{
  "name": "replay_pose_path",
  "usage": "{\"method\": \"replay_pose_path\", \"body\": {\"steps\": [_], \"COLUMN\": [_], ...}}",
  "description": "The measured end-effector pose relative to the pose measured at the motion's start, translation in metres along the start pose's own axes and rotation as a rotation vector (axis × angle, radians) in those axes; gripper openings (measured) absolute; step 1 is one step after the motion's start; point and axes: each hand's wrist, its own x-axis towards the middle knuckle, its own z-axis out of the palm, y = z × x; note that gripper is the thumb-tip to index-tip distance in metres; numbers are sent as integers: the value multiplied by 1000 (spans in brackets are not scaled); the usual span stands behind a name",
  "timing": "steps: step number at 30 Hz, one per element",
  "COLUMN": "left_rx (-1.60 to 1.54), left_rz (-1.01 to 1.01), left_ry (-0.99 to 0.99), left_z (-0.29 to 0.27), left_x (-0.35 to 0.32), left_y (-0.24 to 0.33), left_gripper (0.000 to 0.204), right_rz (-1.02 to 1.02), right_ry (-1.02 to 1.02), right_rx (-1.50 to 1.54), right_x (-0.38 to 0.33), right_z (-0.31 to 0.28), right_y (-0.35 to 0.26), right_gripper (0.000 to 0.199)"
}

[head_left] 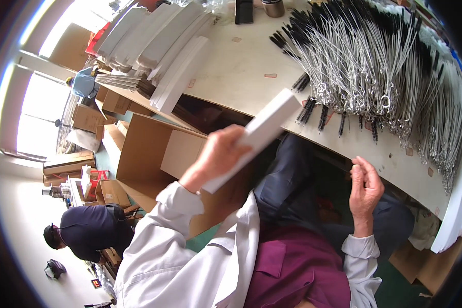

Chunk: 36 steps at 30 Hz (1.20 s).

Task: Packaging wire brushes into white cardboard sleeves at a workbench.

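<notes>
My left hand [218, 154] is wrapped round a long, narrow white box [272, 117], which it holds at a slant over the open cardboard carton [143, 149] and the table's front edge. The box's upper end reaches toward the tabletop. In front of the table edge, my right hand [365, 192] is raised with its fingers loosely bent and nothing visible in it. Beyond it, a large heap of wire-handled brushes [364, 66] with black bristles and looped ends covers the right of the table.
Stacks of flat white boxes [159, 38] lie at the table's far left. A dark phone [244, 11] and a metal cup [273, 7] sit at the back. More white strips [454, 215] stand at the right edge. Another person [95, 231] in dark clothes bends over at the left.
</notes>
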Motion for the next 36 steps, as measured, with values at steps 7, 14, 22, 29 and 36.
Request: {"method": "replay_pose_path", "body": {"steps": [7,14,22,29,36], "left_rx": [711,1195,1124,645,161], "left_rz": [-72,17,174,-174,-527], "left_ry": [338,472,629,1090,1027], "left_z": [-84,-120,-104,-93,-102], "left_x": [95,156,130,32,22], "left_y": [-78,-138,-138,-151,-180], "left_gripper": [25,12,53,86,98], "right_rz": [64,7,-48,-51,-56], "right_ry": [46,79,120,97,89], "right_rx": [29,-95,-100,-118,-144], "right_x": [29,30,26,25,25], "right_z": [-3,1,4,-1,0], "right_y": [18,24,34,31,32], "right_gripper": [16,13,13,13,14]}}
